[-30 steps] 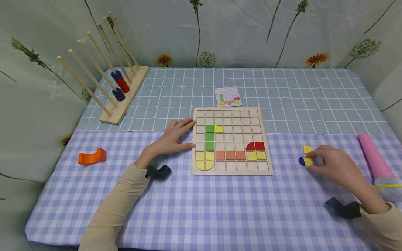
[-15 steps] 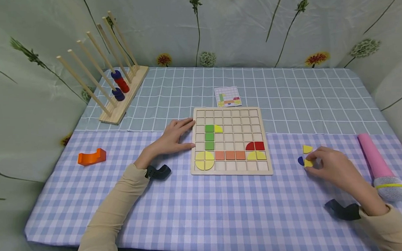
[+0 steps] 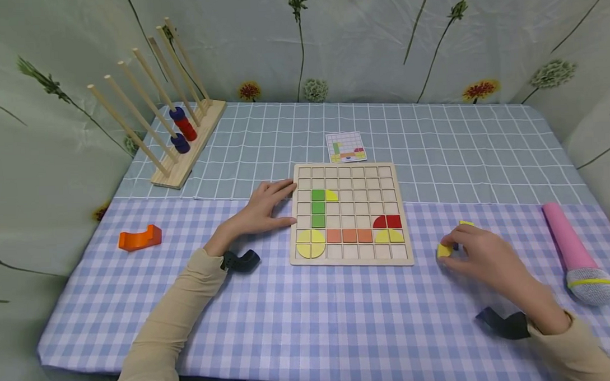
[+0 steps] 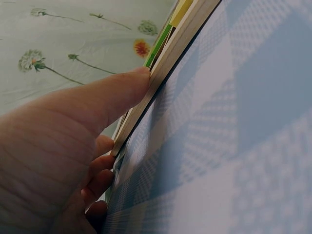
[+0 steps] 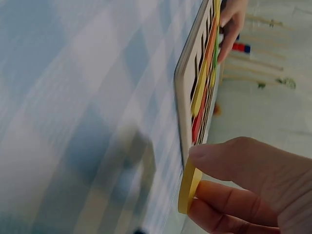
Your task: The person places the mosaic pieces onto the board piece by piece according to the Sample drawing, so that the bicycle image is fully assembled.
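Observation:
A square wooden grid board (image 3: 353, 215) lies mid-table, holding green, yellow, red and orange flat pieces. My left hand (image 3: 265, 210) touches the board's left edge, thumb and fingertips against its side; the left wrist view has the thumb (image 4: 122, 87) at the rim. To the right of the board, my right hand (image 3: 484, 257) pinches a yellow quarter-round piece (image 5: 187, 187) between thumb and fingers, held above the cloth. Behind that hand a second yellow piece (image 3: 466, 223) peeks out, and a dark blue piece (image 3: 455, 246) is mostly hidden by the fingers.
A small pattern card (image 3: 346, 147) lies behind the board. On the left stand a wooden peg rack (image 3: 190, 155) with red and blue rings and an orange curved block (image 3: 140, 239). A pink toy microphone (image 3: 579, 254) lies at the far right.
My right hand has lifted the yellow piece off the cloth and moved left with it, toward the board. The left hand stays at the board's edge.

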Demonstrator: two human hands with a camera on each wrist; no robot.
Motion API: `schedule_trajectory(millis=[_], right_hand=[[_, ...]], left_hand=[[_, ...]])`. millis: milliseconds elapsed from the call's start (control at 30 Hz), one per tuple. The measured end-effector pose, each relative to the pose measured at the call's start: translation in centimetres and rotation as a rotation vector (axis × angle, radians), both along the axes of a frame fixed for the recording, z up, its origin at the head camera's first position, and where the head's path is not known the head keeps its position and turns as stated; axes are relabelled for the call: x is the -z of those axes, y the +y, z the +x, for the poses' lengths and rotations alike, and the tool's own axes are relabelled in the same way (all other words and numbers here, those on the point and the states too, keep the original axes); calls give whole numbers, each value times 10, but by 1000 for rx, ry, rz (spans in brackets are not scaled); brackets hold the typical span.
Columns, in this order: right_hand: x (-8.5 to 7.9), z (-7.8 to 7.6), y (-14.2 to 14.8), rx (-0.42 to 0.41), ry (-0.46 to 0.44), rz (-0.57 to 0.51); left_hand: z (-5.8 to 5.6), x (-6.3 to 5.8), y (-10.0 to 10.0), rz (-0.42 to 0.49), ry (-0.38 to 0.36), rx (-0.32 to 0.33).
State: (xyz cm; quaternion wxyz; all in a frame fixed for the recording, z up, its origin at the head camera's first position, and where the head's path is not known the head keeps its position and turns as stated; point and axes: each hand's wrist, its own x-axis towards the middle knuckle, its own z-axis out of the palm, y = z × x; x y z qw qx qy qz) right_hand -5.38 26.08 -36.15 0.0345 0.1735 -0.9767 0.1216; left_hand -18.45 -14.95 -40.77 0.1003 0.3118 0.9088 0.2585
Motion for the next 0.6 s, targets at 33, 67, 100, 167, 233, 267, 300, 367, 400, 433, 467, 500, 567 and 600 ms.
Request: schedule_trajectory(millis=[33, 67, 100, 167, 233, 267, 300, 367, 400, 433, 467, 500, 567, 600], right_hand=[[0, 0, -4, -16, 10, -2], [0, 0, -7, -31, 22, -2], [0, 0, -11, -41, 23, -5], [0, 0, -18, -61, 26, -13], [1, -2, -25, -80, 22, -18], [1, -3, -28, -89, 23, -17], [2, -3, -31, -98, 25, -19], [4, -5, -36, -120, 35, -23], [6, -5, -38, -128, 43, -24], [7, -6, -41, -135, 49, -26], [8, -7, -43, -142, 53, -28], [10, -7, -45, -150, 53, -30], [12, -9, -48, -161, 58, -31], [13, -9, -50, -163, 58, -28]], left_hand=[[0, 0, 0, 0, 2, -1], [-1, 1, 0, -1, 4, -1], [-1, 1, 0, 0, 5, -1], [-1, 1, 0, -3, 10, 1], [-1, 0, 0, -5, 10, 5], [-1, 0, 0, -7, 7, 5], [-1, 0, 0, -7, 5, 5], [0, -1, 0, -8, 1, 4], [0, -1, 0, -6, -2, 3], [0, -1, 0, -5, -3, 2], [1, -1, 0, -5, -3, 2], [1, -1, 0, -4, -1, 2], [1, -1, 0, -4, 3, 5], [1, -1, 0, -6, 5, 6]])
